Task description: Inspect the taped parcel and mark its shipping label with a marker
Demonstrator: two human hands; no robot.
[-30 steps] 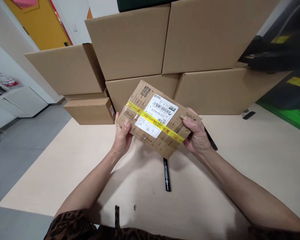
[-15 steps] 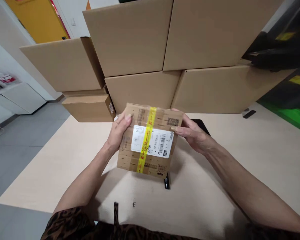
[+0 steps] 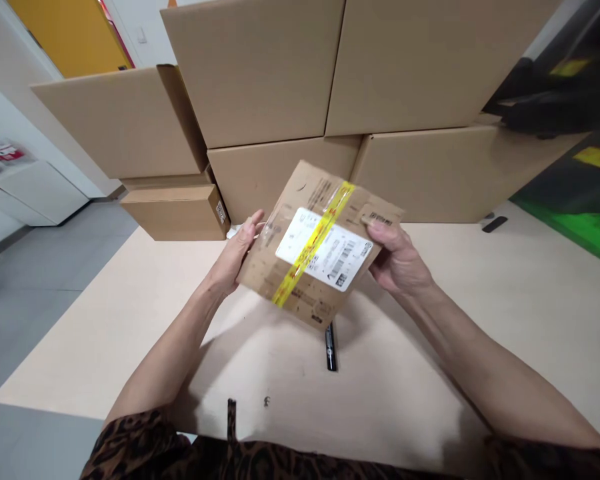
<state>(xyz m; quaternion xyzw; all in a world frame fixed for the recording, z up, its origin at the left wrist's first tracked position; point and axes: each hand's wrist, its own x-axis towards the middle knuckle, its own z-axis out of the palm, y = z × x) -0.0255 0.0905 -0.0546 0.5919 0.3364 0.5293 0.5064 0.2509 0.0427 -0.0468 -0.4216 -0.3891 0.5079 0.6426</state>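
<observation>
Both hands hold a flat cardboard parcel (image 3: 300,267) in the air above the table. A white shipping label (image 3: 325,249) with barcodes faces up, crossed diagonally by yellow printed tape (image 3: 313,244). My left hand (image 3: 237,255) grips the parcel's lower left edge, and my right hand (image 3: 397,260) has its thumb on the right corner. Below the parcel, a black marker pen (image 3: 331,347) lies on the table, with its upper end hidden behind the parcel.
Large cardboard boxes (image 3: 280,73) are stacked along the far side of the pale table (image 3: 105,333), with a smaller box (image 3: 177,213) at their left. Black bags (image 3: 545,100) lie at the upper right. Grey floor (image 3: 35,333) lies left of the table.
The parcel has rotated clockwise from upright and risen slightly, its tape now running diagonally. More of the marker pen shows below it, and my right hand has shifted toward the parcel's right corner.
</observation>
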